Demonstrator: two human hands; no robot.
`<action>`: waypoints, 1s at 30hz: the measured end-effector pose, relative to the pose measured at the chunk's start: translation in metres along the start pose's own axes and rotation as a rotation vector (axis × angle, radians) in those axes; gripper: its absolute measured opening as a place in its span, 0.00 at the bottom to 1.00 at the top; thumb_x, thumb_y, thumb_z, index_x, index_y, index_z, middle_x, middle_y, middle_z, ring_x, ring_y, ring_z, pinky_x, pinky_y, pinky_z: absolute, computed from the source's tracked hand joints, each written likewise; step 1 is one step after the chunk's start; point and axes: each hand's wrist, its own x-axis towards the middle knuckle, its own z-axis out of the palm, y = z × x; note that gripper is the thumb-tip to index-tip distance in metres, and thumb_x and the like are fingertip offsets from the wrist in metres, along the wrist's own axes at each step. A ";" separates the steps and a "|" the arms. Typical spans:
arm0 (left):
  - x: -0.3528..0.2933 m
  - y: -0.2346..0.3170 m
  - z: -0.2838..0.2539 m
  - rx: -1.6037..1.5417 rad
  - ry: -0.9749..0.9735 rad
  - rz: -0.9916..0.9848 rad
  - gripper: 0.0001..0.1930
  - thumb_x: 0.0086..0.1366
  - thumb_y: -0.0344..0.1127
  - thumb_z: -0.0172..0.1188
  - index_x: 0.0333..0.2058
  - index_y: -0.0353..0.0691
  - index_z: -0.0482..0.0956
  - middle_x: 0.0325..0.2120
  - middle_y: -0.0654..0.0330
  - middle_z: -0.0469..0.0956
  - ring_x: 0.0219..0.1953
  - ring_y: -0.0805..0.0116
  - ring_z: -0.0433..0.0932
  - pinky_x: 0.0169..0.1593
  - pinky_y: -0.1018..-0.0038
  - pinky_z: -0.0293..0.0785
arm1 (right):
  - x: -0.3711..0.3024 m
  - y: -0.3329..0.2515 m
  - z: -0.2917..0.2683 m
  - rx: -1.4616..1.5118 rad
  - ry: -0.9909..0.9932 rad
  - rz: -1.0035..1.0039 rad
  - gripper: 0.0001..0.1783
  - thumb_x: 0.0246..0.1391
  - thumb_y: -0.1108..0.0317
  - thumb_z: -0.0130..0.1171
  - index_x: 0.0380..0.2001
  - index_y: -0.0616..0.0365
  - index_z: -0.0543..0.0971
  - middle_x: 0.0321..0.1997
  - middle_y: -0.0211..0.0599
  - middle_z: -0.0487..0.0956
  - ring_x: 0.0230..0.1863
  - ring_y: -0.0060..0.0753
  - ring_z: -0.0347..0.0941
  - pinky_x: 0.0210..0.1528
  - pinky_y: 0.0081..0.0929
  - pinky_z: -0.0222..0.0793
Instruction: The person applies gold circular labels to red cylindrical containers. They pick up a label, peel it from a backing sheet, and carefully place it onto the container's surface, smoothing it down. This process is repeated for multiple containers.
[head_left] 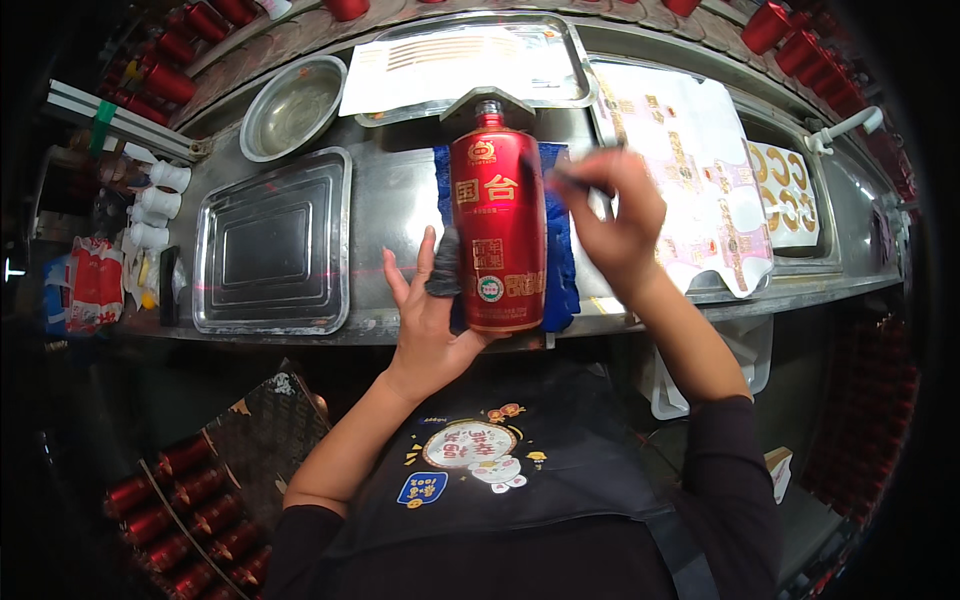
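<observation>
A red bottle (505, 240) with gold lettering lies on a blue cloth (562, 290), its silvery neck pointing away from me in a notched metal rest (455, 104). My left hand (428, 322) grips the bottle's lower left side, thumb at the base. A black cover wraps one of its fingers, and two other fingers stick out from the bottle. Closed near the bottle's upper right side, my right hand (622, 212) pinches a slim dark tool (575, 183). Motion smears the tool's tip, so its kind and whether it touches the bottle are unclear.
An empty metal tray (340, 240) and a round bowl (262, 130) stand left. Behind the bottle, another tray (578, 70) bears a white sheet (400, 75). Sticker sheets (700, 150) and gold C-shaped pieces (785, 200) lie right. Red bottles (180, 490) stand lower left.
</observation>
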 end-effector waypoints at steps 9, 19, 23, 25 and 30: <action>0.000 -0.012 0.005 -0.055 -0.087 -0.030 0.49 0.55 0.49 0.73 0.68 0.30 0.57 0.68 0.36 0.57 0.74 0.41 0.49 0.70 0.36 0.26 | -0.065 -0.021 0.006 0.391 0.367 0.825 0.06 0.60 0.72 0.64 0.34 0.62 0.77 0.32 0.31 0.80 0.32 0.16 0.75 0.34 0.17 0.72; 0.016 0.026 0.006 0.135 0.148 0.118 0.54 0.45 0.49 0.79 0.67 0.31 0.60 0.70 0.35 0.54 0.73 0.35 0.49 0.68 0.31 0.33 | -0.062 -0.044 0.001 0.379 0.245 0.593 0.08 0.60 0.71 0.66 0.36 0.61 0.77 0.33 0.24 0.76 0.34 0.13 0.68 0.37 0.15 0.67; 0.022 0.021 0.003 0.029 0.188 0.122 0.54 0.43 0.51 0.80 0.66 0.32 0.63 0.68 0.36 0.58 0.70 0.38 0.59 0.71 0.38 0.39 | -0.075 -0.030 -0.001 0.249 0.305 0.777 0.08 0.60 0.71 0.66 0.36 0.60 0.76 0.33 0.23 0.76 0.33 0.11 0.67 0.36 0.13 0.66; 0.016 0.011 -0.007 -0.126 0.017 0.029 0.55 0.45 0.51 0.79 0.68 0.35 0.60 0.65 0.43 0.67 0.69 0.41 0.62 0.71 0.38 0.36 | -0.083 -0.028 -0.004 0.377 0.404 0.813 0.08 0.60 0.71 0.66 0.37 0.59 0.75 0.33 0.22 0.76 0.31 0.09 0.67 0.34 0.11 0.65; 0.004 0.007 -0.002 -0.058 0.063 -0.009 0.56 0.46 0.46 0.79 0.70 0.40 0.57 0.70 0.42 0.57 0.73 0.43 0.53 0.71 0.37 0.31 | -0.098 -0.041 -0.010 0.412 0.327 0.819 0.05 0.61 0.75 0.63 0.37 0.59 0.75 0.33 0.21 0.76 0.31 0.07 0.67 0.33 0.09 0.64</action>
